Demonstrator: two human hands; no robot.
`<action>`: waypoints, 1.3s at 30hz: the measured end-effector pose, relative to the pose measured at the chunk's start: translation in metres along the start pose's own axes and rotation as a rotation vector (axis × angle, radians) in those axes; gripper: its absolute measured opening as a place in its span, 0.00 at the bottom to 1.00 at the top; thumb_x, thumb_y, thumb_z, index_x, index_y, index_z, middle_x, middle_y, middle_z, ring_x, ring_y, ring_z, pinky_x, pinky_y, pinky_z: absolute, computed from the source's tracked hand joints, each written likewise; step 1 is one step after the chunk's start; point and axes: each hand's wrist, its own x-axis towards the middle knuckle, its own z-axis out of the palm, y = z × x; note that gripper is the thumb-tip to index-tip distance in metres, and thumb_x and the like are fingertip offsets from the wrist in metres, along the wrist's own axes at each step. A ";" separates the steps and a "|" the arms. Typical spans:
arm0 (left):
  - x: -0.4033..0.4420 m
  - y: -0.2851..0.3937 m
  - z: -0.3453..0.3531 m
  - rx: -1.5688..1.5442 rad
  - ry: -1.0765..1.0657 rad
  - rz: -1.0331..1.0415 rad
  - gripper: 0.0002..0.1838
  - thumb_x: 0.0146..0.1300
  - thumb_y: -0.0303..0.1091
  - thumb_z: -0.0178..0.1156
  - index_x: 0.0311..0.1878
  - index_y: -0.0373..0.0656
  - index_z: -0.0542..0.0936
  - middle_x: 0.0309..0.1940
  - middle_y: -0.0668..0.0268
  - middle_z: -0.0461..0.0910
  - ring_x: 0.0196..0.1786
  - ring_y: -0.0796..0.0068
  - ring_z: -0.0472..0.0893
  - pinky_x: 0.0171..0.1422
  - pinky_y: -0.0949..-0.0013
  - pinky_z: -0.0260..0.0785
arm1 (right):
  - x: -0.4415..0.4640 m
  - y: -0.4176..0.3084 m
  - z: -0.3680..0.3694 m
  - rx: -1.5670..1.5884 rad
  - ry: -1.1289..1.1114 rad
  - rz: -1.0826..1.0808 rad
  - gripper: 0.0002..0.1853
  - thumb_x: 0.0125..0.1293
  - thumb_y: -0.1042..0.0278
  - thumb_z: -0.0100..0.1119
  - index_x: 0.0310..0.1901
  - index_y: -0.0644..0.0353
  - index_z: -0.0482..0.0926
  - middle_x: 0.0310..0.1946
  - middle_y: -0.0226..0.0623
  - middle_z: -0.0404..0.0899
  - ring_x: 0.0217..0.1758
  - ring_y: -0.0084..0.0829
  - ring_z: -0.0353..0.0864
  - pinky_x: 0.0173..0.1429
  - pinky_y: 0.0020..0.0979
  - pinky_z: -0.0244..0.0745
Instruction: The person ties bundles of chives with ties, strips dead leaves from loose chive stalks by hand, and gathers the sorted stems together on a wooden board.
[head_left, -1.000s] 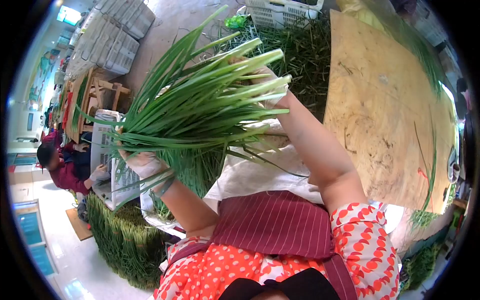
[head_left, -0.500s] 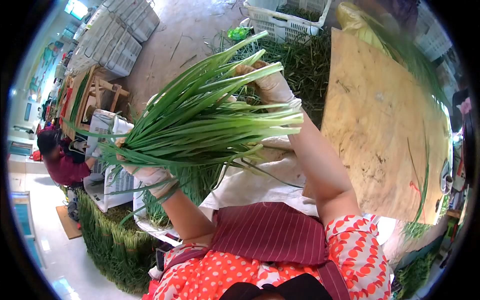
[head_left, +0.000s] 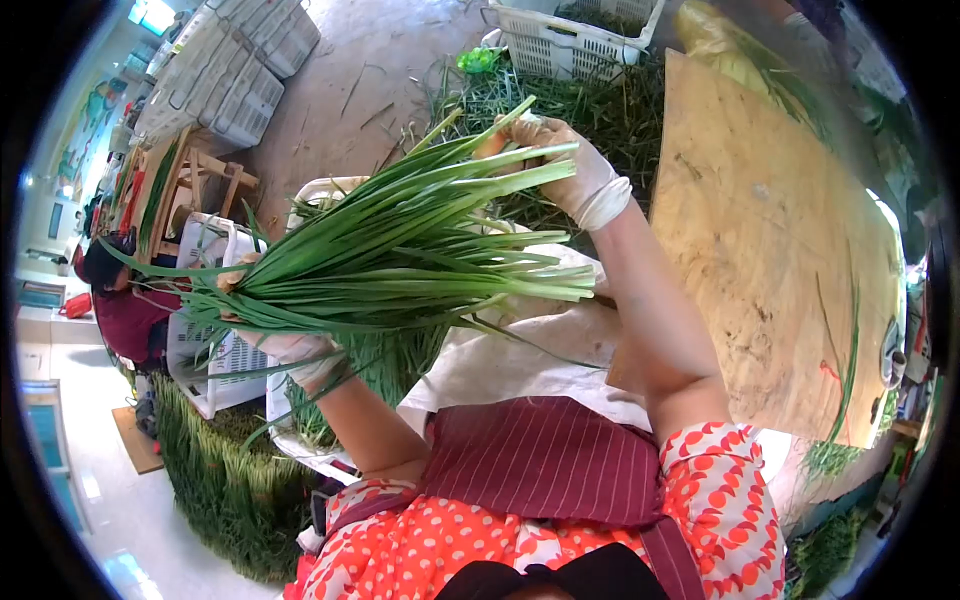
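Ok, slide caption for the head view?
White-gloved left hand grips long green stalks; gloved right hand at their pale ends.

No word, number, label or brand could be read anywhere, for the colourful picture (head_left: 97,115) on the far wall was too small and warped to show lettering, and whatever marks the stacked crates (head_left: 225,85) and the basket (head_left: 575,48) bore were likewise too small to make out.
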 end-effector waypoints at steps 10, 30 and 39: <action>0.005 0.010 -0.002 -0.186 -0.111 -0.114 0.14 0.61 0.46 0.52 0.44 0.50 0.75 0.43 0.70 0.76 0.51 0.72 0.72 0.60 0.62 0.63 | -0.007 -0.017 -0.015 0.819 -0.272 0.302 0.15 0.62 0.72 0.53 0.50 0.66 0.75 0.40 0.41 0.80 0.44 0.26 0.79 0.50 0.25 0.75; 0.013 0.022 0.014 -0.516 -0.197 -0.139 0.13 0.54 0.38 0.58 0.42 0.44 0.76 0.44 0.70 0.77 0.53 0.73 0.71 0.65 0.63 0.59 | -0.020 -0.022 0.004 0.109 -0.372 0.405 0.14 0.58 0.68 0.61 0.46 0.63 0.77 0.37 0.34 0.80 0.40 0.20 0.76 0.48 0.22 0.71; 0.020 0.035 0.013 -0.706 -0.388 -0.155 0.14 0.61 0.41 0.52 0.47 0.45 0.70 0.45 0.70 0.72 0.53 0.73 0.68 0.65 0.62 0.59 | -0.035 -0.006 -0.002 0.658 0.101 0.404 0.10 0.64 0.71 0.50 0.41 0.66 0.78 0.43 0.39 0.79 0.40 0.24 0.77 0.49 0.24 0.72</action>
